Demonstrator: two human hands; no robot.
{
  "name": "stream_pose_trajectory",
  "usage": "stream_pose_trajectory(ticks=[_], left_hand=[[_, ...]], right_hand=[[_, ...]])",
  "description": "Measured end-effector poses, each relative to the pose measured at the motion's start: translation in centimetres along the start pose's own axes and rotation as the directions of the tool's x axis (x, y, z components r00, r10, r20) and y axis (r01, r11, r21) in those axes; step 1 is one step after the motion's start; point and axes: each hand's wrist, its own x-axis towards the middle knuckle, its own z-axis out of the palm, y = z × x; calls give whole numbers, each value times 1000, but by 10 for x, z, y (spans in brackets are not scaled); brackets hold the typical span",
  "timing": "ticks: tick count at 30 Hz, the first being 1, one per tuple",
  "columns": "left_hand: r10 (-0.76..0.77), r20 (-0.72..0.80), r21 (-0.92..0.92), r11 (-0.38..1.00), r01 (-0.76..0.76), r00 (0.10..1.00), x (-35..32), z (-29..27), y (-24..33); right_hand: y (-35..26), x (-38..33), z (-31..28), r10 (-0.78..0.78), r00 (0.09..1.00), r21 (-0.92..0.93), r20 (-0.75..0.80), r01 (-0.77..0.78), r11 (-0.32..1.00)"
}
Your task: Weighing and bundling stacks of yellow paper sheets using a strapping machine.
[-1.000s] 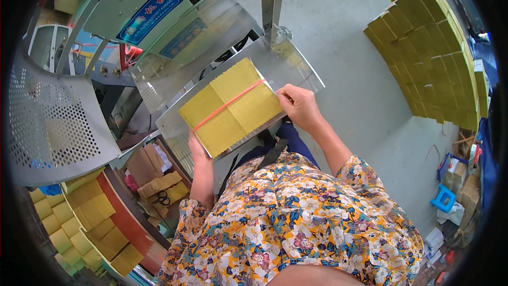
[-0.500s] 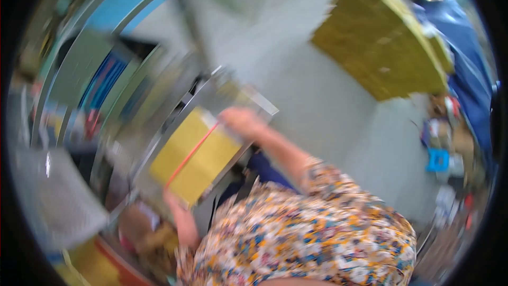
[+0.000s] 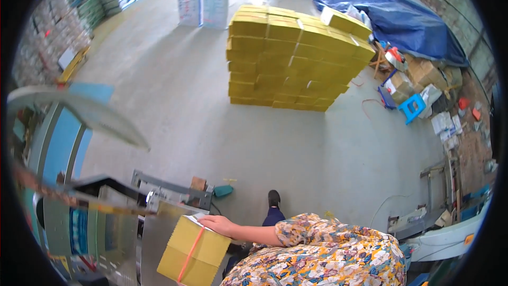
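A thick yellow bundle, like stacked paper [image 3: 177,251], sits at the lower left, bound across its middle by an orange-red strap [image 3: 191,254]. Its far end shows a white edge. My right hand [image 3: 218,225] reaches over from the right and is closed on that far end, fingers near the strap. Beneath and beside the bundle lies a metal machine table [image 3: 153,243]. My left hand is out of sight; the bundle's near end runs off the lower edge of the picture.
A tall stack of yellow bundles [image 3: 283,66] stands ahead on the grey floor. Two white wrapped blocks [image 3: 214,6] are behind it. A blue tarp [image 3: 391,16], cartons [image 3: 426,72] and a blue stool [image 3: 411,108] line the right. A curved machine arm [image 3: 79,109] crosses at left.
The view has swung up and settled, bringing the stack nearer the centre. The bundle sits lower in the picture, my right hand still at its far end. My left hand has left the view.
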Motion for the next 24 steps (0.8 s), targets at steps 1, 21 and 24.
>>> stream_pose_trajectory(ticks=[1,21,24], left_hand=[[-20,38,-4,1000,20,999,6,28,-5],[-418,456,162,907,388,786,90,606,-85],[-372,501,191,928,319,781,128,669,-95]], right_hand=[[-7,-8,-29,80,997,136,2,-80,987],[-41,-66,-562,152,713,588,-684,415,694],[-70,-44,-618,160,681,592,-715,466,658]])
